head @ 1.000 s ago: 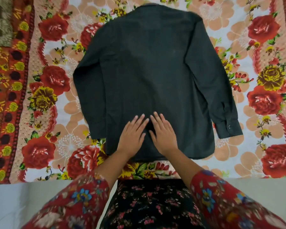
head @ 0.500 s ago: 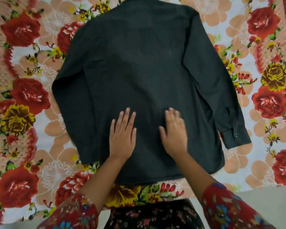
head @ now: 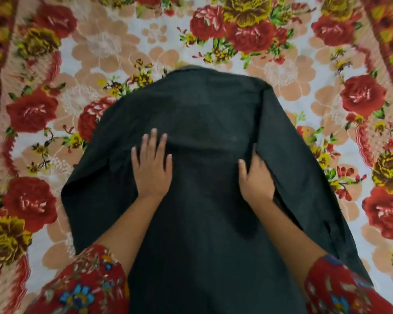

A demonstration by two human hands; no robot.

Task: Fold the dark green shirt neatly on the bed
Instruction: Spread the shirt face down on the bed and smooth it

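Fingers (head: pixel 154 138) of left hand (head: pixel 151 168) straight, pressing flat on dark green shirt (head: pixel 202 103); right hand (head: pixel 255 182) grips fabric at sleeve side. Shirt lies spread back-up on bed (head: pixel 104 41). Progress looks early: first side fold starting, rest of folding left.

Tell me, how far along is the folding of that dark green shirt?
Barely started. Done: the dark green shirt lies spread out on the flowered bedspread. In hand: the left hand presses flat on it while the right hand grips cloth at its right side, fingers tucked under a raised fold. Left: no fold is finished, so probably both sides and the lengthwise fold remain.
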